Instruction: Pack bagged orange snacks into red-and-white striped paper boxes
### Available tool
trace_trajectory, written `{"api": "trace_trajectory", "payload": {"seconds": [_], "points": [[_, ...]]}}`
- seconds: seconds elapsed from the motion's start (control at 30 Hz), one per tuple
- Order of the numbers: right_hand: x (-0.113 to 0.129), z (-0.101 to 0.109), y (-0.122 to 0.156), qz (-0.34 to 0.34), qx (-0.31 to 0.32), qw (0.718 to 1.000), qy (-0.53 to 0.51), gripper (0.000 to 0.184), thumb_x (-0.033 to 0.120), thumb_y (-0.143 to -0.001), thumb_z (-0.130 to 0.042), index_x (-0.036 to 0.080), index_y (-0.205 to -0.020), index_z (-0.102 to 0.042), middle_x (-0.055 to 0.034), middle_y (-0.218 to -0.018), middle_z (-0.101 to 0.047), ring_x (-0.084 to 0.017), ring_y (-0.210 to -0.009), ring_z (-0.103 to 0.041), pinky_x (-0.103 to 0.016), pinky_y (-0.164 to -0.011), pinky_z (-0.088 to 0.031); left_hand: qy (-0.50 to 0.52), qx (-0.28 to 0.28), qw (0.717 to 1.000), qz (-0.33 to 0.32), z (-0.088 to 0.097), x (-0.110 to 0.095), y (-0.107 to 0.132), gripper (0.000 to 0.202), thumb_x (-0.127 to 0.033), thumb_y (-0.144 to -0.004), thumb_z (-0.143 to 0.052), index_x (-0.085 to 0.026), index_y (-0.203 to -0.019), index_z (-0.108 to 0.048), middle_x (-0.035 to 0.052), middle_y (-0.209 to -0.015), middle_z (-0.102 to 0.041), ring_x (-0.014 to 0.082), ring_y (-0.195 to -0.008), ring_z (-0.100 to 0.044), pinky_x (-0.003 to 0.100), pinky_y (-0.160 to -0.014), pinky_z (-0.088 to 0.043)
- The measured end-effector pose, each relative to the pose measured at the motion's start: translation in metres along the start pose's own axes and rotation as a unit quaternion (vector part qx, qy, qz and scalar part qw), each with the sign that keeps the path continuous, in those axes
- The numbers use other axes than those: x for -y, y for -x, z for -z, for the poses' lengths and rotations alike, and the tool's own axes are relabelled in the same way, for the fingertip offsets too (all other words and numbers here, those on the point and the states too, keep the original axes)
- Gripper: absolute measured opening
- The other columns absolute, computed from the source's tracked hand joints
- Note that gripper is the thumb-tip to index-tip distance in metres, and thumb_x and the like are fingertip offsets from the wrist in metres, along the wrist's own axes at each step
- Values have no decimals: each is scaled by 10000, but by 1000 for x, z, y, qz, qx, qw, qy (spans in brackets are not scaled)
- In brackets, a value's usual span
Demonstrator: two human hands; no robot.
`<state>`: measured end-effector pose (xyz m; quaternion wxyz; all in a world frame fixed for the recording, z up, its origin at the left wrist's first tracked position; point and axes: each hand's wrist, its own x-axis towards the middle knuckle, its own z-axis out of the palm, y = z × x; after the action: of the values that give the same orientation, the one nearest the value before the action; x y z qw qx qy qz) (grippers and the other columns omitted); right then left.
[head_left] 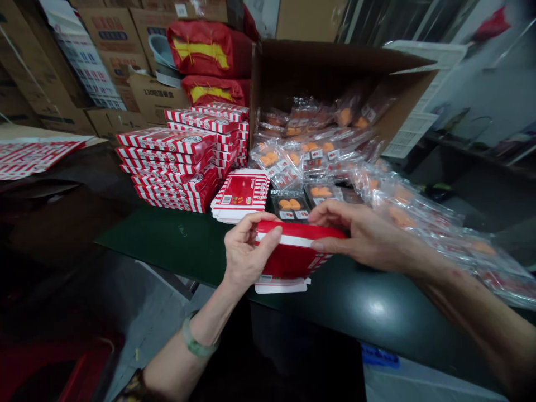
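A red and white striped carton [293, 254] is held over the front edge of a dark green table [180, 243]. My left hand [247, 251] grips its left end, thumb on top. On the carton's right end lies my right hand [360, 234], with the fingers closed over the top edge. A white flap hangs open at the carton's bottom. Just behind it lie a stack of flat unfolded cartons [243, 195] and clear trays of orange pieces [291, 205].
Tall stacks of filled striped boxes [176, 167] stand at the back left. A large open cardboard box [335, 84] spills many clear packets [419, 212] across the right of the table. Brown cartons and red sacks [205, 50] fill the background.
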<state>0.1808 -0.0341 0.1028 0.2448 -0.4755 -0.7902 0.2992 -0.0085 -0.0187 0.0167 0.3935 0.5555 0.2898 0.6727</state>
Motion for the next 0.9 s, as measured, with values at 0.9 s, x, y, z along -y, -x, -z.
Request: {"api": "trace_trajectory", "payload": {"seconds": [0.9], "points": [[10,-7,3,122,31,953,275,404,336,-896,-476,138,-1247,-495,-140,-1192,-591,-244,-1076,-568,-395,-911,-451,-20,29,998,-48,11,10,-10,157,-298,-765,-664,-164,-846,-658,36,-789,-691,135,-694,-628,235,-669,-503]]}}
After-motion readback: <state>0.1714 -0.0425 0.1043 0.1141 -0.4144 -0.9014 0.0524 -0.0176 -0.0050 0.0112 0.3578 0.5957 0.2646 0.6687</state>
